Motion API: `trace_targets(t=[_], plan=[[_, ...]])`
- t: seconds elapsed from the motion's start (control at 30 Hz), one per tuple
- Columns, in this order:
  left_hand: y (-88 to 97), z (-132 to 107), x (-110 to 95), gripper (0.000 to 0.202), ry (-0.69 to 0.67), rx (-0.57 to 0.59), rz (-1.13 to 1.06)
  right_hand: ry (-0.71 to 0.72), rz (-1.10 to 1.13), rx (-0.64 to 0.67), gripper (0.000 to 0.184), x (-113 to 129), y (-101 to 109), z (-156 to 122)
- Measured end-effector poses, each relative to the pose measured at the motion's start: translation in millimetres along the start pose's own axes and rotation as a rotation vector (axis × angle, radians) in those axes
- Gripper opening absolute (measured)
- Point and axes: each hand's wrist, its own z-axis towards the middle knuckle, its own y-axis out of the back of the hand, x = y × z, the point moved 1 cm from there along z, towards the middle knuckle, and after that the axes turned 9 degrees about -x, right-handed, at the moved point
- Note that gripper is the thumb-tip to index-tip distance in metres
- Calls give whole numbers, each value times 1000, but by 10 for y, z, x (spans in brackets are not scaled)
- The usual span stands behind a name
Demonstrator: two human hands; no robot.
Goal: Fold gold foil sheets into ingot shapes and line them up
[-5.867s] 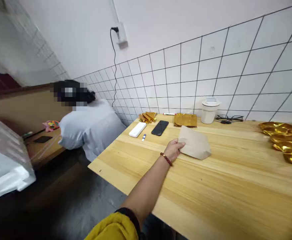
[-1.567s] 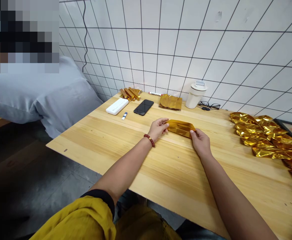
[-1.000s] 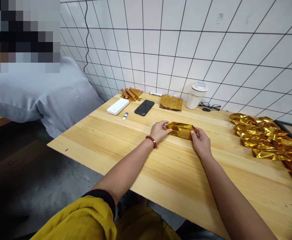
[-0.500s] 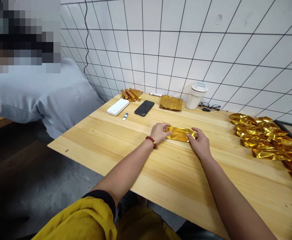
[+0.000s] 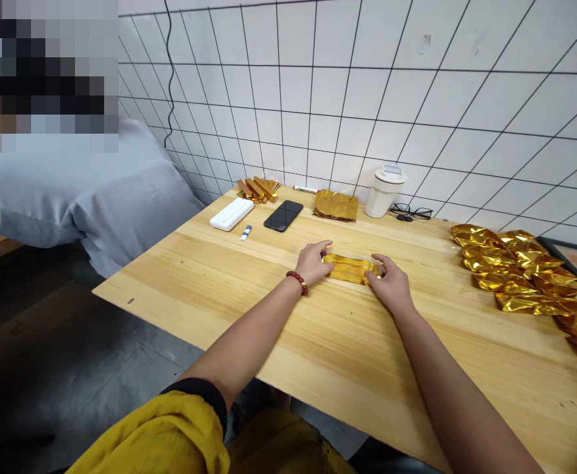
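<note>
A folded strip of shiny gold foil paper (image 5: 350,268) lies lengthwise between my hands on the wooden table (image 5: 249,289). My left hand (image 5: 314,262), with a red bead bracelet (image 5: 298,282) on the wrist, grips the strip's left end between thumb and fingers. At the right end, my right hand (image 5: 391,282) holds the paper the same way, its thumb on the near edge. Part of each end is hidden by the fingers. Along the table's right side lie several folded gold foil pieces (image 5: 493,257) in rows.
Toward the wall stand or lie a stack of gold paper (image 5: 335,205), folded gold strips (image 5: 257,189), a phone (image 5: 283,216), a white power bank (image 5: 231,214), a small blue-and-white tube (image 5: 246,232), a marker (image 5: 306,189), a white cup (image 5: 383,192) and eyeglasses (image 5: 414,212). A person (image 5: 71,184) sits at the left.
Both hands stay at the ends of the gold paper, with slight finger shifts. The whole view has shifted slightly; the other objects keep their places on the table.
</note>
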Motion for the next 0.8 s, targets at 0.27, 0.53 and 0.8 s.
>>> trace_targets(t=[0.27, 0.53, 0.8], plan=[[29, -5, -43, 59, -35, -34, 74, 32, 3, -15, 61, -40, -39, 9], [40, -21, -102, 54, -90, 50, 169, 128, -42, -70, 64, -62, -77, 29], [-23, -11, -14, 61, 66, 29, -274, 93, 21, -61, 72, -68, -74, 37]])
